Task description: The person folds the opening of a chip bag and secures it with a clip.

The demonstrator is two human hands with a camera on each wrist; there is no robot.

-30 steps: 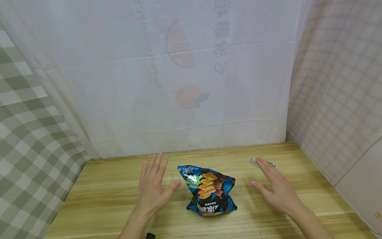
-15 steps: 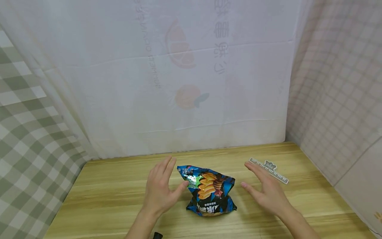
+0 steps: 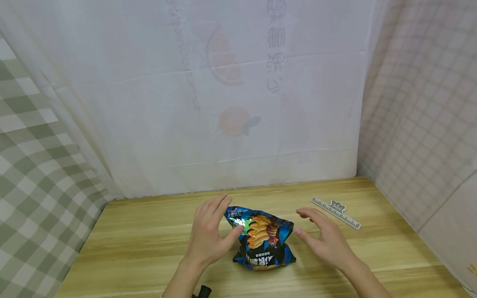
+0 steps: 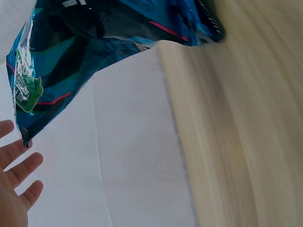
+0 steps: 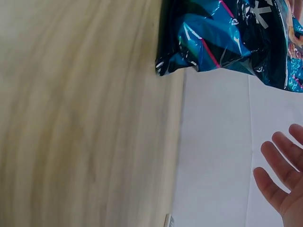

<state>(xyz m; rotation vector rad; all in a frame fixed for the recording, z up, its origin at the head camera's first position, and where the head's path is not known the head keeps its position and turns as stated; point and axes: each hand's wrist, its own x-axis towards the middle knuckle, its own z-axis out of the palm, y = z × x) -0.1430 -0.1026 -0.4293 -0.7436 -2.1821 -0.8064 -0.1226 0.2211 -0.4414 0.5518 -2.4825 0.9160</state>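
Note:
A blue and black chip bag (image 3: pixel 261 240) stands on the wooden table, its printed label upside down in the head view. My left hand (image 3: pixel 210 234) is at the bag's upper left corner, thumb in front of it and fingers behind. In the left wrist view, that corner of the bag (image 4: pixel 52 56) overlaps the loosely spread fingertips; whether they touch cannot be told. Beside the upper right corner is my right hand (image 3: pixel 328 240), fingers slightly bent, thumb tip close to the bag. The right wrist view has its spread fingers (image 5: pixel 279 161) apart from the bag (image 5: pixel 227 38).
A grey clip with a piano-key pattern (image 3: pixel 336 212) lies on the wooden table (image 3: pixel 123 248), behind the right hand. A black object (image 3: pixel 204 291) shows at the bottom edge by the left wrist. A white printed curtain (image 3: pixel 156 124) hangs behind, with checked cloths at both sides.
Both hands have moved inward to the bag's upper corners, the left going right and the right going left. The clip, partly covered before, now shows whole. The bag has not moved.

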